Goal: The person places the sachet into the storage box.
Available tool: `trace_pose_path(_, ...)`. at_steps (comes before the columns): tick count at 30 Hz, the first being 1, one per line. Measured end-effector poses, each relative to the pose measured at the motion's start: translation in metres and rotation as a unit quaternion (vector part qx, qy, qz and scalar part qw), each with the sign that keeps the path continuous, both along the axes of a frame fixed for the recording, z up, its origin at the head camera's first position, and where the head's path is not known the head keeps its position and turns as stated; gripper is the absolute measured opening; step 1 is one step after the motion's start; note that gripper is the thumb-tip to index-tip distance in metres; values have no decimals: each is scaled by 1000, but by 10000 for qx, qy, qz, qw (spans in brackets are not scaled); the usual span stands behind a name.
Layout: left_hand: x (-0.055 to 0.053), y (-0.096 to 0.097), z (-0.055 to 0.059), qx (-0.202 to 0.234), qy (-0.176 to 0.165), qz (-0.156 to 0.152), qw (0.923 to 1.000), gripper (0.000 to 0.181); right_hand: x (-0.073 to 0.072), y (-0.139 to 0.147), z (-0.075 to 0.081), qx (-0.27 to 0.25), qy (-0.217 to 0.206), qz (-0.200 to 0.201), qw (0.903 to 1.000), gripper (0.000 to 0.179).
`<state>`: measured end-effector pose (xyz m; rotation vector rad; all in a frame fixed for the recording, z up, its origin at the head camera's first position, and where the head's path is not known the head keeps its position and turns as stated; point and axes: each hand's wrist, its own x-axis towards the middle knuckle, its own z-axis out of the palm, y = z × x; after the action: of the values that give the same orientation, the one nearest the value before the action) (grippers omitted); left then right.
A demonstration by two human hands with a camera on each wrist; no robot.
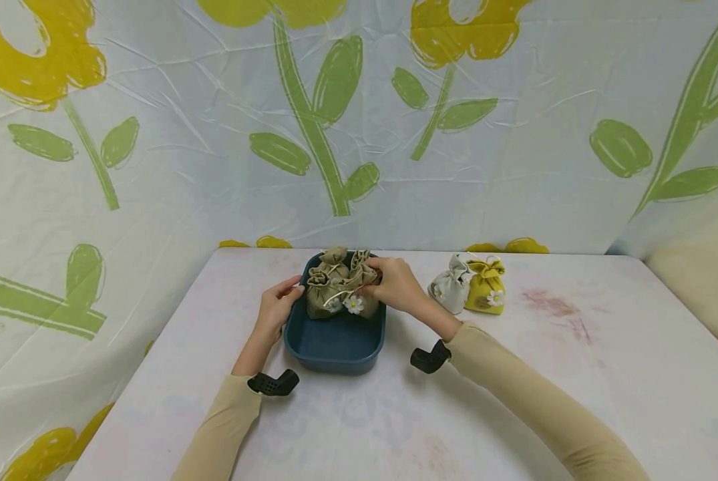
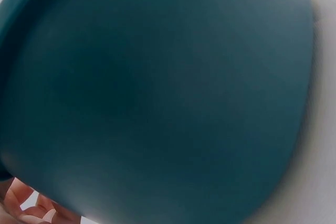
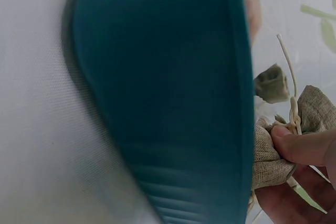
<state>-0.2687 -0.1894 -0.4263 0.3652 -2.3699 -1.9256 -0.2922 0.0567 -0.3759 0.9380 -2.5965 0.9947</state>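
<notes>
In the head view a dark blue basin stands on the table with brown drawstring pouches gathered in its far half. White daisies with yellow centres decorate their fronts. My left hand holds the basin's left rim, thumb at the edge. Over the right rim, my right hand pinches the gathered neck of the rightmost brown pouch. The right wrist view shows the thumb pressed on this pouch's cloth, beside its tie cord. The basin wall fills most of the left wrist view.
To the right of the basin, a pale grey pouch and a yellow pouch stand side by side on the white table. Behind the table hangs a flower-printed cloth.
</notes>
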Motion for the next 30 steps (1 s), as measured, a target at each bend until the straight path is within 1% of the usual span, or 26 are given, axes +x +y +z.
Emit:
trace_pose_path(9, 2, 0, 1, 69, 44, -1, 10000, 37, -6, -2, -7, 162, -149, 29, 9998, 26)
trace_pose_path(15, 2, 0, 1, 63, -22, -1, 10000, 38, -6, -3, -8, 390, -289, -41, 9988, 37)
trace_pose_path(22, 1, 0, 1, 115, -26, -54, 9999, 38, -6, -4, -6, 653, -291, -73, 9974, 24)
trace_pose_path(26, 0, 0, 1, 125, -69, -46, 9999, 38, -5, -4, -6, 628, -342, -112, 9974, 26)
trace_pose_path(30, 0, -1, 0, 121, -50, -53, 9999, 38, -5, -3, -6, 556, -419, -27, 9976, 33)
